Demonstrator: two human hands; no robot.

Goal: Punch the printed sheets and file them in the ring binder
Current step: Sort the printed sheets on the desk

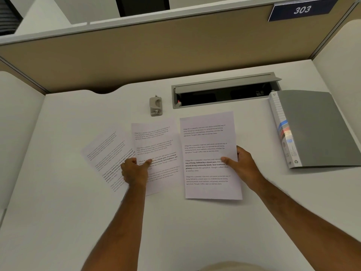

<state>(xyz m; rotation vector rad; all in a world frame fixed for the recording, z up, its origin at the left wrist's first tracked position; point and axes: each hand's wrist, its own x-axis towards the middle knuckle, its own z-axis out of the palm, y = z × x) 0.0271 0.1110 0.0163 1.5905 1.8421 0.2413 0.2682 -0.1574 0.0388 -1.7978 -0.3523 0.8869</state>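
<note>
- Head view: three printed sheets lie spread on the white worktop, none of them yet at the punch.
- The right hand grasps the right sheet at its right edge, thumb on the printed face and fingers hidden beneath; this sheet lies apart from the other two.
- The left hand rests on the middle sheet, thumb pressed on the print and fingers curled at its left edge, where it overlaps the tilted left sheet. It looks like a pinch on the middle sheet, though the fingertips are partly hidden.
- The hole punch stands untouched beyond the middle sheet, near the open cable tray.
- The grey ring binder lies closed at the right of the worktop, well apart from the sheets.
- Judgement: this is the gathering step, at the very start of the task; nothing is punched or filed.
- The next move calls for bringing the three sheets into one squared stack, edges flush, so the holes align.
- The stack's long edge then has to go into the punch's slot, centred, before pressing.
- The binder must also be opened before any filing.
</note>
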